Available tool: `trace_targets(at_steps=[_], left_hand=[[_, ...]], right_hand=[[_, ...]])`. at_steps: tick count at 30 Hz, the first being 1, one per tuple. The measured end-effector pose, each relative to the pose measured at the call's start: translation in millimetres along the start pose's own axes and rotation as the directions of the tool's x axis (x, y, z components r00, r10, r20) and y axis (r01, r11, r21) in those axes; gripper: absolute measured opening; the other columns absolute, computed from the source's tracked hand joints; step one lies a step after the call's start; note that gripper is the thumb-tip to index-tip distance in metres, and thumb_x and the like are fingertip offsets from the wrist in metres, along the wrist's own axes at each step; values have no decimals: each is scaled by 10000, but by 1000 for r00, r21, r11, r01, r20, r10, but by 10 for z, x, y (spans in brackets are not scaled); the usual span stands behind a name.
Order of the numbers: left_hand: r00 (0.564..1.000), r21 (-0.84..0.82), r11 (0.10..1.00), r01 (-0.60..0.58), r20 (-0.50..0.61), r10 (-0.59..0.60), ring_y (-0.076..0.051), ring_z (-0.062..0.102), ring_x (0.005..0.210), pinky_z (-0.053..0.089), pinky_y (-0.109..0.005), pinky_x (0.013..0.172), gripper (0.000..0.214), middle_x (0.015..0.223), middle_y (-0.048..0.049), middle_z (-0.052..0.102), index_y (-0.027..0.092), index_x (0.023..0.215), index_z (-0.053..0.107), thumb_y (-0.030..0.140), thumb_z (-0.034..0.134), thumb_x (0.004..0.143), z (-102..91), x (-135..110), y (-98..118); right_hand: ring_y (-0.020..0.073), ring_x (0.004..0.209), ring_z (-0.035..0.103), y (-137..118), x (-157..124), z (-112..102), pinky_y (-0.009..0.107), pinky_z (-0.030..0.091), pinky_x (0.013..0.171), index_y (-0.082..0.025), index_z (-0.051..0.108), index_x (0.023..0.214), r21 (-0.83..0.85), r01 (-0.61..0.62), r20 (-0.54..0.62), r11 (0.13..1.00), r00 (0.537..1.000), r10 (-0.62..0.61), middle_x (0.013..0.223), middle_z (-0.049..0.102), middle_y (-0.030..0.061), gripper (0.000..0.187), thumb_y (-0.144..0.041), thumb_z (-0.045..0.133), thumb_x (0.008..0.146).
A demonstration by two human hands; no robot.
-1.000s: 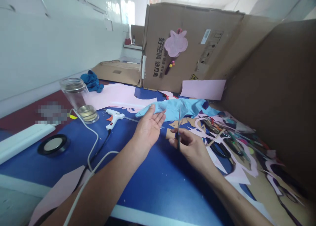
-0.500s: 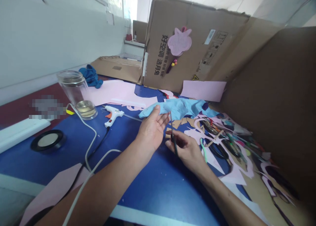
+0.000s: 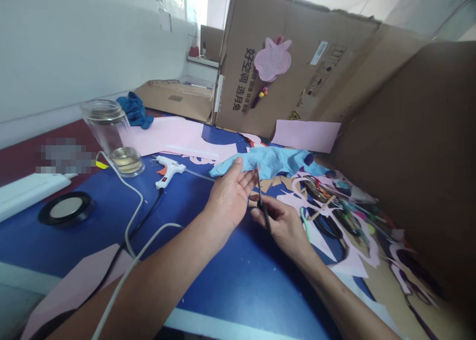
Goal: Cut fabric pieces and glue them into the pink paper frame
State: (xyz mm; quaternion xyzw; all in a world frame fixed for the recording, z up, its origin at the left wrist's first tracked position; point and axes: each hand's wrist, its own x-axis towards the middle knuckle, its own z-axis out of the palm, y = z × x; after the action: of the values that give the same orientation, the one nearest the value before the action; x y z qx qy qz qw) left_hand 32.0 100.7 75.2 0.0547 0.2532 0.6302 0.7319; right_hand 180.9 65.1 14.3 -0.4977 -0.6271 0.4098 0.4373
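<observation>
The right hand (image 3: 284, 227) is closed around the handles of the scissors (image 3: 261, 197), blades pointing to 12 o'clock above the blue table (image 3: 230, 280). The left hand (image 3: 228, 197) stands open at their 9 o'clock, palm toward the blades (touching or not, I cannot tell). A light blue cloth (image 3: 277, 160) lies at 12 o'clock of both hands, a white glue gun (image 3: 168, 170) at 10 o'clock.

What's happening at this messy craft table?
A person sits at a blue table doing paper craft. Their right hand grips a pair of scissors, blades pointing up and away. The left hand is open right beside the blades, its fingers close to a light blue cloth. A glue gun and glass jar lie to the left, pink paper scraps to the right.
</observation>
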Motion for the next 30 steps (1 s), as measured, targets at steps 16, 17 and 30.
trace_targets(at_steps=[16,17,30], left_hand=[[1000,-7,1000,8,17,-8,-241,766,1162,583,-336,1088,138,1174,-173,796,126,1111,718,232,663,1042,-11,0,4],[1000,-8,1000,8,19,-8,-240,769,1156,584,-334,1084,141,1173,-175,795,122,1110,718,232,661,1044,-12,1,4],[1000,-20,1000,-6,19,6,-216,789,1051,604,-337,1047,147,1099,-163,804,118,1108,730,226,650,1050,-29,1,-2]], right_hand=[[234,735,583,-8,-8,-3,347,478,683,-258,854,1047,11,-11,-1,1000,1000,11,695,637,-1,315,-448,859,797],[221,718,566,-4,-8,-4,336,466,669,-252,856,1053,11,-10,-2,1000,1000,10,694,631,-4,320,-444,862,796],[149,660,426,54,-14,-8,289,354,623,-191,849,1132,19,-8,7,1000,1000,7,717,567,-15,397,-473,819,855]])
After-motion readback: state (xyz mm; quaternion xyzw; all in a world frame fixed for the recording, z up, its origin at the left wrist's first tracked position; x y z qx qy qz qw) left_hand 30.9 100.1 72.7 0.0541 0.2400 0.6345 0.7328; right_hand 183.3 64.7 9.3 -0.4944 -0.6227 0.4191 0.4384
